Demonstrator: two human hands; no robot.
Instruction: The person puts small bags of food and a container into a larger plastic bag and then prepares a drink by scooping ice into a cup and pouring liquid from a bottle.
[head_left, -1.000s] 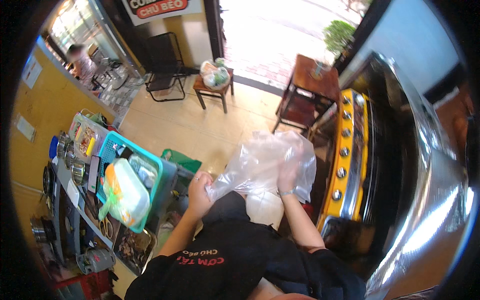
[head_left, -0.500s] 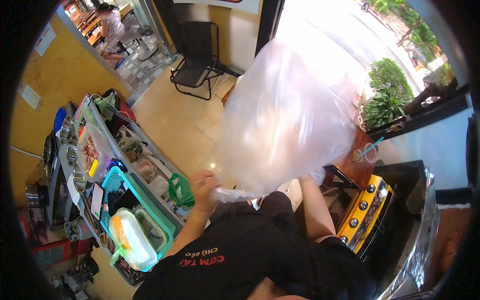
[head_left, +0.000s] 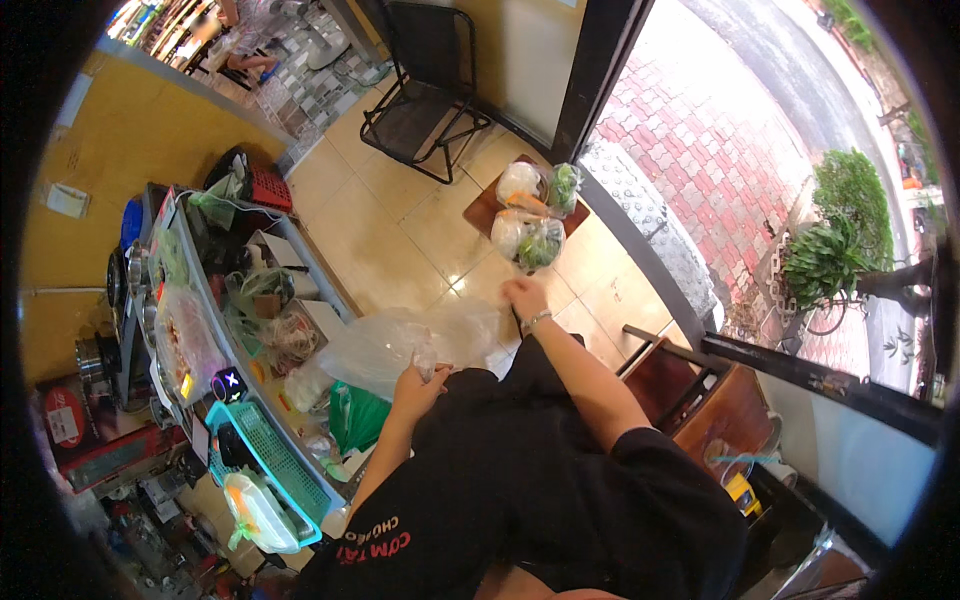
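A large clear plastic bag (head_left: 375, 350) hangs limp from my left hand (head_left: 415, 390), whose fingers are closed on its gathered edge. My right hand (head_left: 526, 298) is stretched forward, off the bag's right end. Its fingers look curled but are smeared by motion, so their grip does not show. Just beyond it is a small brown stool (head_left: 481, 214) bearing several tied clear bags of food. The nearest food bag (head_left: 528, 240) holds something white and green leaves; behind it sit a white-filled bag (head_left: 521, 183) and a bag of greens (head_left: 564, 187).
A shelf counter on the left carries a turquoise basket (head_left: 268, 455), metal pots and bags, with a green bag (head_left: 358, 415) near my left arm. A black folding chair (head_left: 425, 90) stands ahead. On the right are a brown wooden table (head_left: 715, 420) and a doorway sill (head_left: 640, 215).
The puffed-up plastic bag has sunk and gone limp to the left. My right hand has moved forward, away from the bag. The food bags on the stool have come into view.
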